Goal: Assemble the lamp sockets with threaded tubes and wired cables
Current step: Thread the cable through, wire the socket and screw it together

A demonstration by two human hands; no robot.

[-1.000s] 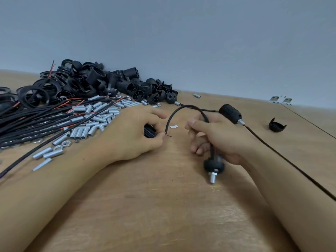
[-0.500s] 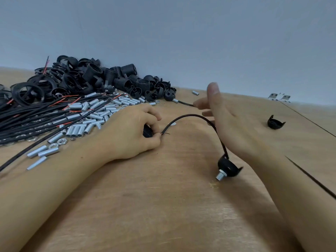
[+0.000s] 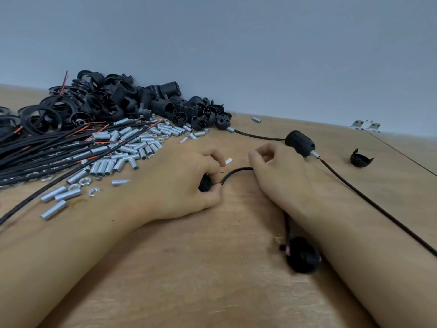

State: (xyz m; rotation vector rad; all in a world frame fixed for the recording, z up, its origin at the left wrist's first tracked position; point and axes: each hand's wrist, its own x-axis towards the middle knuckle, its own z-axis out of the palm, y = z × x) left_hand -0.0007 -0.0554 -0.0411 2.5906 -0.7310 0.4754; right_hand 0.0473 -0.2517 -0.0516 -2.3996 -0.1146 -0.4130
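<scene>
My left hand (image 3: 179,183) grips a black ribbed socket body (image 3: 204,184) on the wooden table, its thumb beside the stripped end of a black cable (image 3: 233,173). That cable arcs right into my right hand (image 3: 279,176), whose curled fingers hold it. It runs on under my right wrist to a black socket cap (image 3: 302,255), blurred, lying beside my forearm. An assembled socket (image 3: 299,143) with a metal tube and its own cable lies just beyond my right hand.
A heap of black socket parts (image 3: 123,102) lies at the back left. In front of it are several silver threaded tubes (image 3: 132,143), nuts and a bundle of black cables (image 3: 35,150). A loose black cap (image 3: 360,158) sits at right, metal brackets (image 3: 365,125) by the wall.
My right hand came down from a raised, open pose and closed on the cable near the left hand. The socket cap slid nearer, beside my right forearm. The left hand stayed put.
</scene>
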